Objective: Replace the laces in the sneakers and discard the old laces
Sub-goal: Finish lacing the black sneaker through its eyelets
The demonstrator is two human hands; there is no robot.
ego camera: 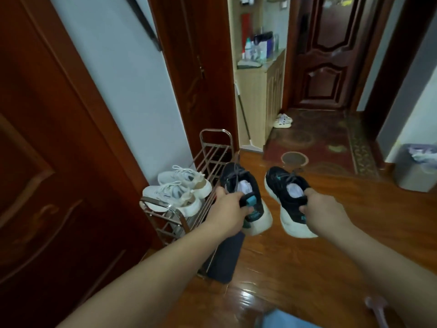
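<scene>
Left hand grips heel collar of left black sneaker; right hand grips heel collar of right black sneaker. Both held in air above wood floor, toes pointing away, gap between them. Grey laces in place on both. Metal shoe rack just left of left sneaker, white sneakers on its top shelf. Open floor ahead and right; patterned rug beyond, grey bin at far right wall.
</scene>
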